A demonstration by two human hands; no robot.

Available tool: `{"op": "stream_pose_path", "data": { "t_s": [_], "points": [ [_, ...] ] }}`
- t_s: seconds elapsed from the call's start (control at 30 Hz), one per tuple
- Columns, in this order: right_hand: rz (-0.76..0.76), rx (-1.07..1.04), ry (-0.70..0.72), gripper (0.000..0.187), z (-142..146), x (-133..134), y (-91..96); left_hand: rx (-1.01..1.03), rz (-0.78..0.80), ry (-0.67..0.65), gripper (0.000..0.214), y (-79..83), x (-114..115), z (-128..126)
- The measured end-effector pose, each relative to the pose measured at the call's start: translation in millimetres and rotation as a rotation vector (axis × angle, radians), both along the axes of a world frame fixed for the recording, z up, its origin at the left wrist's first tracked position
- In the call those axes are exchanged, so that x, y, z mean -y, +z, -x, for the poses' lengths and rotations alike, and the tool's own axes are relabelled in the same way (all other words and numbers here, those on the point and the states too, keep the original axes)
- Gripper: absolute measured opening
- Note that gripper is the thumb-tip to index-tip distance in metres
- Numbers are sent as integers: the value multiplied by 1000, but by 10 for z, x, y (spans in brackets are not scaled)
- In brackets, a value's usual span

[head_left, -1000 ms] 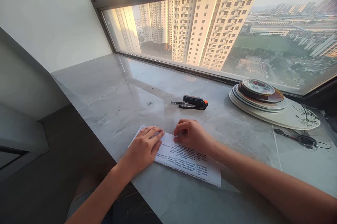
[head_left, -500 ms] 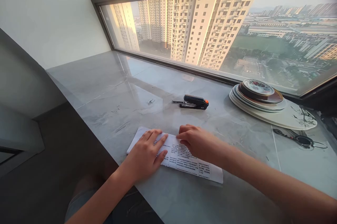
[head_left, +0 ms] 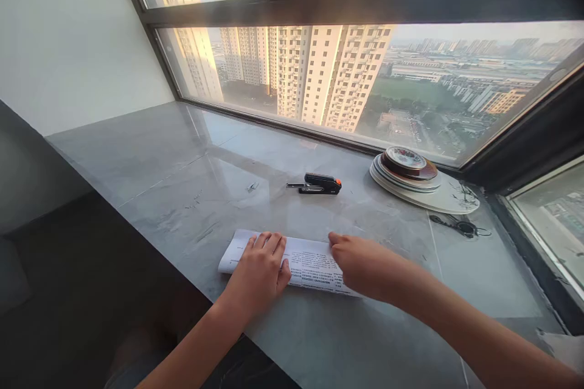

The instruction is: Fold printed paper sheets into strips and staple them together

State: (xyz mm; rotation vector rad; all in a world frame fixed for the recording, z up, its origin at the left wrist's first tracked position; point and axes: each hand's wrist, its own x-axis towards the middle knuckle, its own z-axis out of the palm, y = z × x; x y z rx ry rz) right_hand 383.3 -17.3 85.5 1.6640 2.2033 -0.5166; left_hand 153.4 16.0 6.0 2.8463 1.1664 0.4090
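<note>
A folded sheet of printed paper (head_left: 308, 261) lies flat on the grey marble sill (head_left: 182, 151) near its front edge. My left hand (head_left: 260, 270) rests palm down on the paper's left half, fingers stretched out together. My right hand (head_left: 365, 264) presses on the paper's right half, fingers lying flat and pointing left. Neither hand grips anything. A black stapler (head_left: 317, 184) with an orange end sits farther back, apart from both hands.
A stack of plates (head_left: 410, 173) stands at the back right by the window. A dark corded object (head_left: 460, 227) lies in front of it. A few small bits (head_left: 252, 185) lie left of the stapler. The sill's front edge drops to a dark floor at left.
My right hand has slid rightward along the paper, flattening it. The left hand stays pressed on the left half. The view has pulled back and tilted up.
</note>
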Motion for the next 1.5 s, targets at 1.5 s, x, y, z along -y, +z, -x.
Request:
{"op": "stream_pose_path", "data": {
  "t_s": [1.5],
  "points": [
    [-1002, -633, -117, 33, -518, -1540, -1023, 405, 117, 234, 26, 332, -1963, 151]
  ]
}}
